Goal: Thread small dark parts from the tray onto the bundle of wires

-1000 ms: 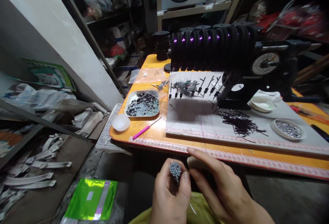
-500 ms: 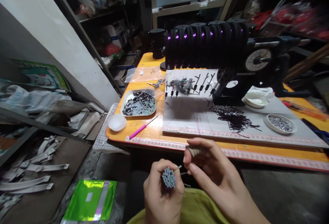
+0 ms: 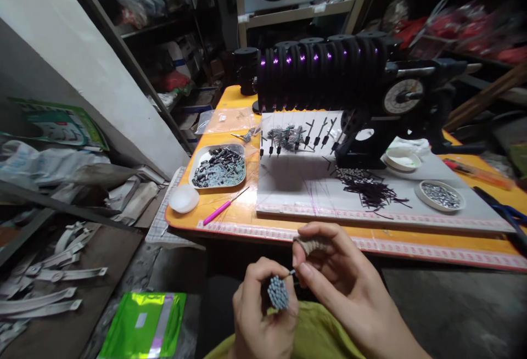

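Observation:
My left hand [image 3: 265,307] is wrapped around a bundle of thin sticks [image 3: 278,293], whose blue-grey ends face up towards me. One thin stick [image 3: 292,272] pokes out sideways past the left forefinger. Its tip meets the thumb and fingertips of my right hand [image 3: 341,276], which are pinched together there. A tan ribbed wrap [image 3: 315,245] covers a finger of the right hand. Both hands are above my lap, just in front of the table edge. The lower part of the bundle is hidden inside the left fist.
On the orange table [image 3: 242,222] stands a black machine [image 3: 321,79] with purple-lit spools and hanging threads. A tray of small dark and grey pieces [image 3: 218,167], a pink-handled hook tool [image 3: 218,212], a dark pile of strips [image 3: 373,191] and a dish of silvery bits [image 3: 440,195] lie around it.
The right fingertips have come to the stick beside the left forefinger. The left hand and bundle have shifted slightly right, and the view has turned a little.

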A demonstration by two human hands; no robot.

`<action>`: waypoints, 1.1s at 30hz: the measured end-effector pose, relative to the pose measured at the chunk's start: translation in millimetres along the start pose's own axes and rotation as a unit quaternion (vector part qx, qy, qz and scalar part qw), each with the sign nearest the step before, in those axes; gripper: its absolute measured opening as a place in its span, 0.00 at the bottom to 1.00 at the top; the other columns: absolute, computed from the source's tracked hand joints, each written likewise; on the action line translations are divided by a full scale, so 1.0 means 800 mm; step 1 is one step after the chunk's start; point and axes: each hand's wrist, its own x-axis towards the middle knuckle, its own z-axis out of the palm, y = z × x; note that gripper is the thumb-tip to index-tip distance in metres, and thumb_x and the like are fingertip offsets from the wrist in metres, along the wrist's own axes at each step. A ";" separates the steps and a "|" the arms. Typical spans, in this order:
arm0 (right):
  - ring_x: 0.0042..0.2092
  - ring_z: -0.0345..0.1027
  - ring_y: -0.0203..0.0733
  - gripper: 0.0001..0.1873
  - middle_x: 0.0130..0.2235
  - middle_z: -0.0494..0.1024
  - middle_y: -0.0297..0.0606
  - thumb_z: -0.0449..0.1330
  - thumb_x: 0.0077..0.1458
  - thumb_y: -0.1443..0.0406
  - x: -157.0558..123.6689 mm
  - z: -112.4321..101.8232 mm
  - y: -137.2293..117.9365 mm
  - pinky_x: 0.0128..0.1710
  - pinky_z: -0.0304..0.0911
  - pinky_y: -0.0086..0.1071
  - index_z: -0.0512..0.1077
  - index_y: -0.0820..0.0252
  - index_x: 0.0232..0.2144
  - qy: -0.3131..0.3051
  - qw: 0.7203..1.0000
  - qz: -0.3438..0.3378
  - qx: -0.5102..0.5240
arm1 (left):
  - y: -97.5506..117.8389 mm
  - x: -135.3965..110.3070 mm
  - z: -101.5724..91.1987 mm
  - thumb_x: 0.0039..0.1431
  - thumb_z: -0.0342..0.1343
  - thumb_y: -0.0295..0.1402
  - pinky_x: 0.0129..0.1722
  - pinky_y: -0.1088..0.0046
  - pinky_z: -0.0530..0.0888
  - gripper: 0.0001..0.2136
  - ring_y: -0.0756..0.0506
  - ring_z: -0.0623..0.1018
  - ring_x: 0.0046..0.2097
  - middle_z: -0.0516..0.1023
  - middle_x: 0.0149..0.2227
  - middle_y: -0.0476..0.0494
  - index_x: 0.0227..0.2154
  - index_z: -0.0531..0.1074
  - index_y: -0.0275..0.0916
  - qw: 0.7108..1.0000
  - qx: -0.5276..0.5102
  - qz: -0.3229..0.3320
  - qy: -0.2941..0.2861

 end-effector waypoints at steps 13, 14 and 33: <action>0.39 0.72 0.37 0.04 0.37 0.75 0.33 0.59 0.62 0.63 0.007 -0.015 0.005 0.39 0.69 0.29 0.71 0.51 0.40 -0.073 0.949 -0.116 -0.284 | 0.012 0.018 0.001 0.54 0.65 0.42 0.21 0.84 0.63 0.13 0.55 0.65 0.22 0.68 0.20 0.56 0.30 0.69 0.41 0.895 -0.274 -0.346 0.055; 0.38 0.72 0.37 0.03 0.36 0.76 0.32 0.59 0.61 0.64 0.008 -0.012 0.005 0.37 0.68 0.28 0.71 0.51 0.40 -0.072 0.948 -0.120 -0.287 | 0.013 0.018 0.001 0.54 0.65 0.42 0.21 0.84 0.64 0.13 0.55 0.66 0.23 0.68 0.21 0.55 0.30 0.69 0.40 0.896 -0.273 -0.346 0.057; 0.35 0.69 0.35 0.07 0.33 0.73 0.32 0.53 0.64 0.72 0.019 0.000 0.008 0.35 0.64 0.26 0.67 0.55 0.36 -0.066 0.921 -0.213 -0.321 | 0.015 0.030 0.001 0.59 0.62 0.35 0.30 0.81 0.70 0.06 0.54 0.69 0.29 0.72 0.31 0.49 0.33 0.75 0.38 0.850 -0.409 -0.325 0.066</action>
